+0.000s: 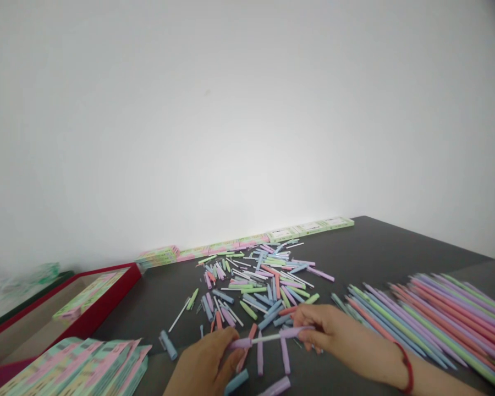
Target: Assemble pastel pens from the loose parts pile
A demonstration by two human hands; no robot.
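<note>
Low over the dark table, my left hand (204, 364) pinches a short purple pen piece between thumb and fingers. A white refill (265, 339) spans the gap from it to a second purple pen piece (291, 333), which my right hand (319, 325) grips. Together they form one purple ballpoint pen drawn apart, lying level between both hands. Beneath and beside it lie loose purple barrels (285, 355), a blue cap (236, 381) and an orange pen part. Beyond my hands spreads a heap of pastel pen parts (268, 286) and white refills.
Rows of pastel pencils or long pens (429, 319) lie at the right. At the left are a red-edged box (107, 308) with printed packs inside and a fan of printed packets (78, 368). Flat boxes (247, 240) line the wall.
</note>
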